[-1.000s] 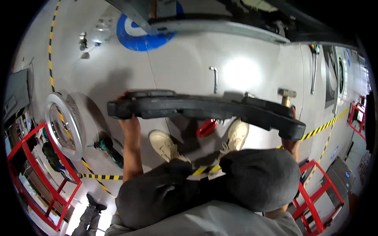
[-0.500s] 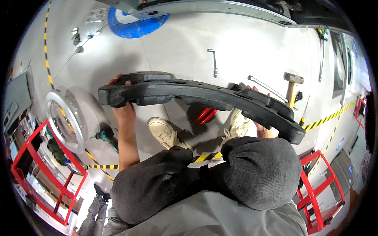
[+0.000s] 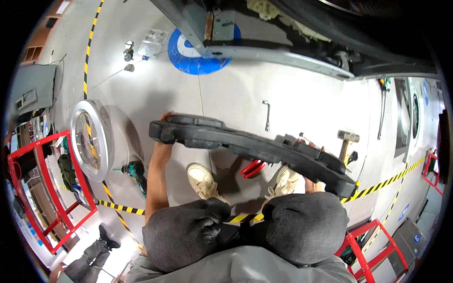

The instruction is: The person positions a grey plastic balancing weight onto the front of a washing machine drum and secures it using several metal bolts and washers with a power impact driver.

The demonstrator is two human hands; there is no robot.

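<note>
A long, dark grey curved block, which looks like a washing machine counterweight, is held across in front of my knees. My left hand is closed round its left end, fingertips showing over the far edge. My right hand grips it near the right end, with the palm below and fingers partly showing beyond the far side. The block slants down toward the right. Beneath it on the floor, between my shoes, lies a red-handled tool, partly hidden by the block.
A metal machine frame spans the top. On the floor are a socket wrench, a hammer, a round silver-rimmed door and a power drill. Red frames stand at both sides. Someone's legs show at lower left.
My view has shifted, so the floor things and machine frame sit lower, and more of the frame shows. Both hands still hold the block, now seen at a steeper slant.
</note>
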